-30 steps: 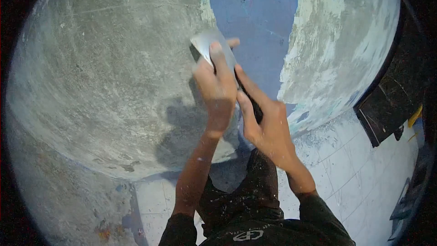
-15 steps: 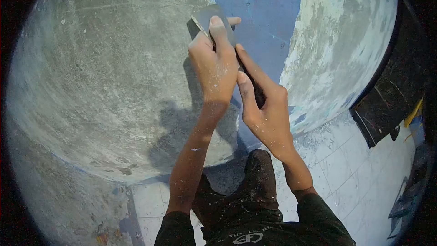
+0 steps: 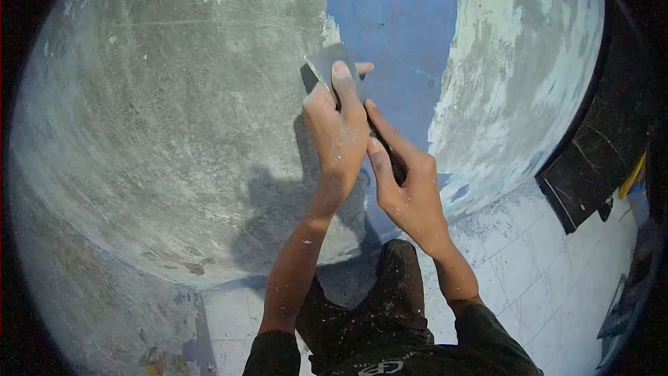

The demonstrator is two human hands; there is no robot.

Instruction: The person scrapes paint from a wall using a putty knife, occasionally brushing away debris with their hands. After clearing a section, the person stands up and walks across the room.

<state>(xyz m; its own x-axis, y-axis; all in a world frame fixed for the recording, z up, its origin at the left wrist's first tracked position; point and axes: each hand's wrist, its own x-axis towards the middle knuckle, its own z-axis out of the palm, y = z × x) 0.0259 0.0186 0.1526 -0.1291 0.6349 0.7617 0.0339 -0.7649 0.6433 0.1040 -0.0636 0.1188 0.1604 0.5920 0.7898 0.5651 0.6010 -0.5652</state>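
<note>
A scraper with a broad, flat grey blade (image 3: 334, 53) lies against the wall at the left border of a blue paint strip (image 3: 393, 21). My left hand (image 3: 335, 132) grips the blade, its thumb flat on the face and one finger showing past the right edge. My right hand (image 3: 415, 191) is closed around the dark handle (image 3: 398, 166), just below and right of the left one. Bare grey wall (image 3: 188, 104) spreads left of the blade. Whether the scraper's edge cuts into the paint is hard to make out.
Patchy pale and grey wall (image 3: 501, 63) curves away on the right. White floor tiles (image 3: 522, 264), dusted with flakes, lie below. A dark panel (image 3: 584, 174) and something yellow (image 3: 633, 175) are at the far right. My knees (image 3: 400, 271) are close to the wall.
Both hands and the scraper have moved down along the blue strip's left border, still gripping. A ragged pale patch now shows just above the blade. The whole view has shifted slightly.
</note>
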